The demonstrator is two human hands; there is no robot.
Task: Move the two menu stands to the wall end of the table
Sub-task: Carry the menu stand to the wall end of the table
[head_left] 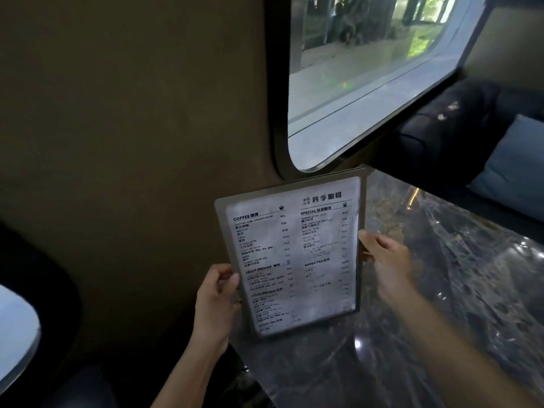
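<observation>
We had only the one head-worn view, which looked forward and down from close above the dark glossy marble table (426, 290), tilted, facing the brown wall (132, 128) and rounded window (368, 69).

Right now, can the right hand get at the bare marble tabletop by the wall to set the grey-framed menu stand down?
Probably yes: the right hand grips the grey-framed menu stand, and the marble tabletop beside it looks bare.

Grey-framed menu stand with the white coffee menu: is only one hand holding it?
No, the left hand and right hand each grip a side edge of the grey-framed menu stand.
</observation>
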